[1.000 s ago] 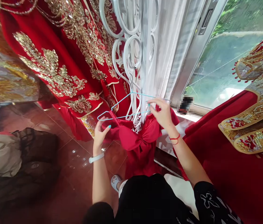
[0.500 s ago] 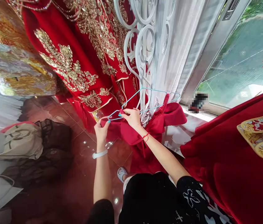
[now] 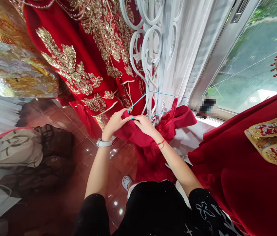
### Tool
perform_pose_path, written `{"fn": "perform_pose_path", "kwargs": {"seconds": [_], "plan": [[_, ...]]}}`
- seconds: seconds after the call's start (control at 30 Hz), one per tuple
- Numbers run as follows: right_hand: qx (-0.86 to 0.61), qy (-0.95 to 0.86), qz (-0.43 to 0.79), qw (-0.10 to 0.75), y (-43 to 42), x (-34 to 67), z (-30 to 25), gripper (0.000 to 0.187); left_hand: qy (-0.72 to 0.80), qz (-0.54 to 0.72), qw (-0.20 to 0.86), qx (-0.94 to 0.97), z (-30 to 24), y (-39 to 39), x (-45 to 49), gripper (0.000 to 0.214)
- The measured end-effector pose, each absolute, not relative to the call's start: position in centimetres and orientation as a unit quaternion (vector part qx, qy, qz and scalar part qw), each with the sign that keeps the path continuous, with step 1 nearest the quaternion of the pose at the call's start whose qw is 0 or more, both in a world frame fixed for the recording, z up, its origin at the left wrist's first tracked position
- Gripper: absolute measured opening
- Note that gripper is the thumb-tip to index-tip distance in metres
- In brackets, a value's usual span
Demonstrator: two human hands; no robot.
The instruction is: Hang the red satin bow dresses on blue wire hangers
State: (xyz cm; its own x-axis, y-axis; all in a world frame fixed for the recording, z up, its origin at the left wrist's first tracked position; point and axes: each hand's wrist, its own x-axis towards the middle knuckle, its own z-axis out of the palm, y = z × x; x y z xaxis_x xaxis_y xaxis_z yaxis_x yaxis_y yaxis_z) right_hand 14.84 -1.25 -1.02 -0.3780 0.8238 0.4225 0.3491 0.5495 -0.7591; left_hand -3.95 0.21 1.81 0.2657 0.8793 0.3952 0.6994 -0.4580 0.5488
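A red dress (image 3: 140, 136) hangs from a light blue wire hanger (image 3: 161, 93), whose hook is up by the white scrolled metalwork. One strap loops over the hanger's right side. At the hanger's left end, my left hand (image 3: 117, 124) is closed on the dress's upper edge, thumb stretched along the fabric. Close beside it my right hand (image 3: 145, 125) pinches the same edge, fingertips nearly meeting my left thumb. The cloth and my hands cover the left tip of the hanger. Below my hands the skirt falls toward the floor.
Red garments with gold embroidery (image 3: 72, 68) hang at the left, beside the white metal rack (image 3: 150, 42). A beige bag (image 3: 20, 147) and dark bags rest on the tiled floor (image 3: 119, 160). Another red garment (image 3: 241, 154) hangs at the right, near a window (image 3: 249, 65).
My left hand has come up and over the hanger's left end, onto the dress. The hanger tip, bare before, is now covered. My right hand stays close by, turned slightly.
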Motion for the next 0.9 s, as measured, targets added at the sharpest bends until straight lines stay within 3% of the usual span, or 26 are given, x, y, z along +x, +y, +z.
{"fn": "perform_pose_path", "kwargs": {"seconds": [0.1, 0.23, 0.3, 0.37, 0.5, 0.67, 0.9], "plan": [[-0.363, -0.742, 0.241, 0.510, -2.5, 20.4, -1.2, 0.034, 0.499, 0.315, 0.104, 0.801, 1.9, -0.3, -4.3, 0.044], [-0.509, -0.529, 0.111, 0.670, -2.5, 31.2, -2.7, 0.043, 0.475, 0.380, 0.010, 0.794, 2.6, -1.8, -3.4, 0.047], [-0.544, -0.515, 0.149, 0.646, -2.1, 35.8, -3.6, 0.056, 0.459, 0.397, -0.020, 0.795, 2.9, -2.4, -1.6, 0.035], [-0.537, -0.558, 0.233, 0.589, -1.8, 38.6, -4.3, 0.054, 0.426, 0.364, -0.004, 0.829, 2.8, -2.2, 1.4, 0.029], [-0.496, -0.584, 0.324, 0.555, -2.3, 39.7, -5.1, 0.047, 0.367, 0.269, 0.084, 0.887, 2.2, 0.4, 9.0, 0.045], [-0.543, -0.501, 0.236, 0.631, -3.5, 39.4, -6.3, 0.027, 0.343, 0.252, 0.222, 0.877, 0.8, 3.5, 15.6, 0.038], [-0.556, -0.397, 0.115, 0.721, -3.1, 38.6, -4.2, 0.020, 0.362, 0.308, 0.251, 0.843, -0.7, 3.5, 16.5, 0.016]]}}
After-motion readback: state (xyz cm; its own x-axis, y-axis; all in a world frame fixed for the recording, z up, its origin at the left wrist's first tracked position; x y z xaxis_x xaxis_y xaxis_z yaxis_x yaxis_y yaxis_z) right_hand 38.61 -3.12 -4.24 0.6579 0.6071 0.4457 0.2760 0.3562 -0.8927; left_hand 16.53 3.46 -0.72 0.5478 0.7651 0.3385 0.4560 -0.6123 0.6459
